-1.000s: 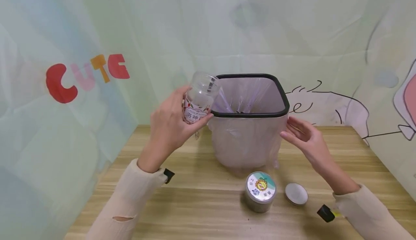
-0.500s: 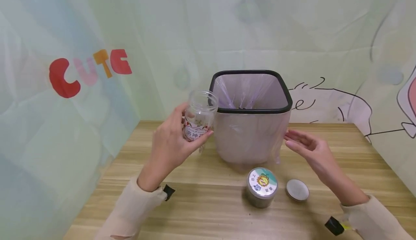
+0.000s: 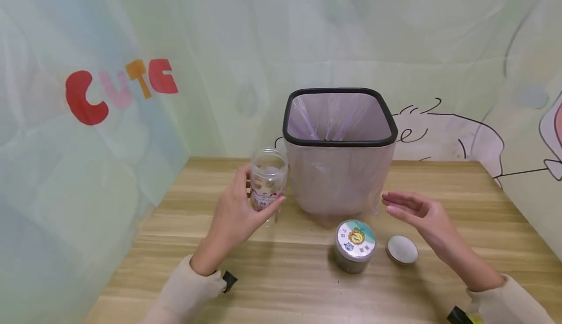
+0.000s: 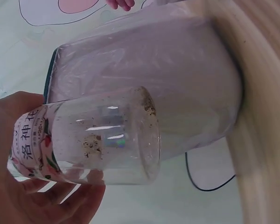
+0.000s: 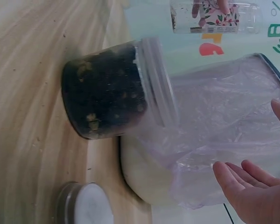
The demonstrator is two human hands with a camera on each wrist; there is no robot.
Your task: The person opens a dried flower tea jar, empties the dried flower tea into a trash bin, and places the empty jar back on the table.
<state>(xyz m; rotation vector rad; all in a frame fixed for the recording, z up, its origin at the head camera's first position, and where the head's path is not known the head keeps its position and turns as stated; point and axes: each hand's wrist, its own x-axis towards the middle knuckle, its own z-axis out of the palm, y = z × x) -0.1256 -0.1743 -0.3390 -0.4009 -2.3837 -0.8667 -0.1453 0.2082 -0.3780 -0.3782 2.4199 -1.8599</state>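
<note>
Left hand: the left hand grips a clear jar round its labelled lower half, thumb on one side and fingers wrapped on the other.
Jar position: the jar is upright with its open mouth up, held just above the table, just left of the bin and close to its bagged wall; from the head view I cannot tell whether they touch.
Jar axis: vertical; the left wrist view shows it nearly empty, with only specks of residue on the inside.
Right hand: the right hand hovers relaxed with fingers straight, holding nothing, near the bin's right side.
Things near the right hand: a closed jar of dark contents stands in front of the bin, and a loose lid lies just right of it, below the right hand's fingers.
Nearer hand: the loose lid and the closed jar lie nearer the right hand; the clear jar is wholly in the left.
</note>
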